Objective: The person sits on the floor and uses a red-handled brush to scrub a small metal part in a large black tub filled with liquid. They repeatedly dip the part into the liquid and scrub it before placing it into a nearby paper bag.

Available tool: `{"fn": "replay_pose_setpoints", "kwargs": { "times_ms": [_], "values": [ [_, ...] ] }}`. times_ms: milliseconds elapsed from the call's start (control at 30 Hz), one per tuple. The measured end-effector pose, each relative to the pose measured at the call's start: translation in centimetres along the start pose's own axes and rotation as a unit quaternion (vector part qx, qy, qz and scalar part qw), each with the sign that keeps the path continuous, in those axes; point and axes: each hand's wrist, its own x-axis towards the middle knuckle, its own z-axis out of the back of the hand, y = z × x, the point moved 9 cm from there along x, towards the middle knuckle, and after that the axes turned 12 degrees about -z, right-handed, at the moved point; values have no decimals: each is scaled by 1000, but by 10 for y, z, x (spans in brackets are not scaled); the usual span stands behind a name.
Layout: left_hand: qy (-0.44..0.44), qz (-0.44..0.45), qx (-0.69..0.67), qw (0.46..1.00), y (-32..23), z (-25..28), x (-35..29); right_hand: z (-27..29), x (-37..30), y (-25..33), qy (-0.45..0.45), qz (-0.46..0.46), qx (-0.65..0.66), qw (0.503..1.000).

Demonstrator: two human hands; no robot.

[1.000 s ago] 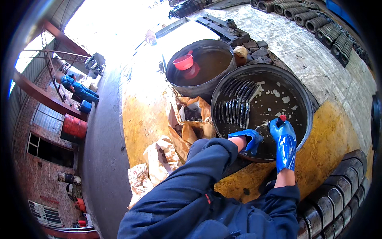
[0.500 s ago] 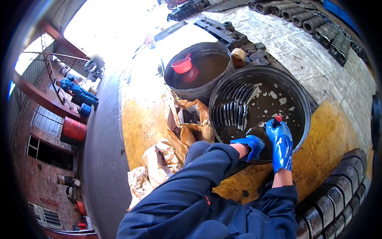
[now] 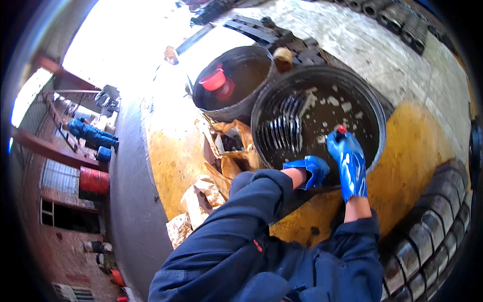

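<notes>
My right hand (image 3: 347,151), in a long blue rubber glove, is closed around a tool with a red-ended handle (image 3: 342,129). The tool's working end is hidden by the hand. It is over a round dark drum (image 3: 383,136) holding murky brown liquid (image 3: 352,121) with pale foam patches. My left hand (image 3: 313,170), also blue-gloved, reaches over the drum's near rim; its fingers are low in the drum and cannot be made out. A row of wet, dark ridged rings (image 3: 284,132) lies in the left part of the drum, just beyond my left hand.
A second drum (image 3: 226,115) of brown liquid stands at the far left, with a red bowl (image 3: 213,79) in it. Torn paper sacks (image 3: 241,146) lie beside it. Black ridged parts (image 3: 427,226) are stacked at right. A person in blue (image 3: 90,131) is far left.
The view has shifted, moving the drums leftward and slightly up in the picture. My right hand still grips the red-ended tool; both hands stay over the same drum.
</notes>
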Motion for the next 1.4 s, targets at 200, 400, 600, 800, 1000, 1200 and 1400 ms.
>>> {"fn": "replay_pose_setpoints", "kwargs": {
  "times_ms": [200,400,600,800,1000,1200,1400],
  "values": [
    [42,-19,79,996,-7,-9,35,14,5,-3,10,-54,-2,998],
    [-111,-143,122,976,-32,2,11,11,7,2,105,-103,-39,988],
    [-74,-127,41,988,7,-21,5,8,4,7,106,-60,-44,992],
    [-129,-124,-27,984,30,-54,5,5,2,10,118,-30,-51,991],
    [-156,-24,-466,871,70,-70,61,-50,62,-51,68,13,-79,994],
    [-304,74,-667,676,113,-11,-64,-58,34,-83,54,-25,-80,995],
    [-382,77,-766,512,123,-19,-110,-38,11,16,155,21,51,986]
  ]
}}
